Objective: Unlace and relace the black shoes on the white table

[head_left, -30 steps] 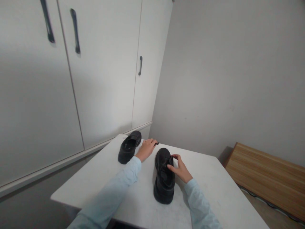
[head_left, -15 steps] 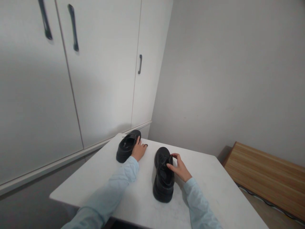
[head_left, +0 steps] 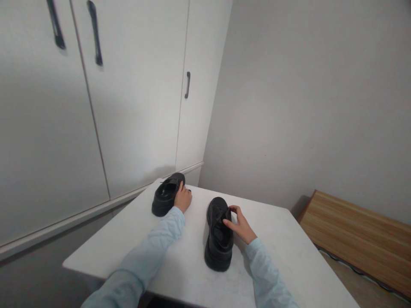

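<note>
White counter (head_left: 295,256) sat by room corner, pale cabinets (head_left: 138,107) with dark handles (head_left: 95,34) on left, grey wall (head_left: 289,107) behind, wood-grain panel (head_left: 356,239) off right. Near black shoe (head_left: 219,244) sat mid-counter, grip of your right hand (head_left: 240,226) pinching its opening edge. Far black shoe (head_left: 165,196) sat back left, your left hand (head_left: 183,199) on its side, couldn't tell if grip held it.

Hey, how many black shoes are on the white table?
2. One black round-toed shoe stands near the far-left corner of the flat white table, the bare left hand at its side; the other black shoe stands nearer, gripped by the bare right hand.
</note>
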Tool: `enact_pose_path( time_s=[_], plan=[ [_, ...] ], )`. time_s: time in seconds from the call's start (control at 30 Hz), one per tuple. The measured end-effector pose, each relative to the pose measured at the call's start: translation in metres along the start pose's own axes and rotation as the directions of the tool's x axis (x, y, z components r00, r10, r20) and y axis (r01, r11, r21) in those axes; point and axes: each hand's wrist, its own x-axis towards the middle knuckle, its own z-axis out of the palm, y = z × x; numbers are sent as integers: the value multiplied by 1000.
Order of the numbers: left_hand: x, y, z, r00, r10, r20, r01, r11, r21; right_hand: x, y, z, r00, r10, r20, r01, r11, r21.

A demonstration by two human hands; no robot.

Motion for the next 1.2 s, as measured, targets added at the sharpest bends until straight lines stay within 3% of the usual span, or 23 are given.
enact_pose_path(
  time_s=[0.2, 0.3, 0.4, 0.53, 0.63, 0.73, 0.83, 0.9, 1.07, 1.2],
  plan=[
    [4, 23, 7, 996, 86, 17, -87, 985, 146, -1, -9, -1, 998, 41, 45, -42, 999, 33],
    [2, 54, 16, 995, 100, 31, -104, 980, 169, -2, -12, -1, 995, 84, 61, -86, 995, 40],
    [-8, 95, 30, 984, 89, 153, -115, 978, 171, -2, -10, -2, 993, 91, 75, -96, 993, 67],
    [-36, 143, 51, 945, 192, 265, -217, 974, 65, -2, -4, -2, 992, 74, 105, -85, 992, 99],
    [-60, 161, 63, 910, 222, 350, -278, 953, 117, -1, -2, -3, 991, 63, 117, -77, 990, 120],
    [-75, 169, 67, 821, 110, 560, -315, 906, 284, -2, -5, -4, 990, 71, 119, -88, 985, 148],
    [-79, 179, 66, 653, -91, 751, -434, 768, 470, -2, -8, -5, 988, 90, 127, -111, 979, 171],
    [-77, 186, 65, 573, -184, 799, -506, 687, 522, -2, -9, -5, 986, 97, 135, -121, 975, 187],
    [-72, 188, 68, 504, -250, 826, -587, 603, 540, -2, -12, -7, 983, 113, 147, -141, 971, 195],
    [-72, 178, 77, 503, -237, 831, -634, 552, 541, -2, -16, -11, 980, 146, 135, -170, 969, 180]
  ],
)
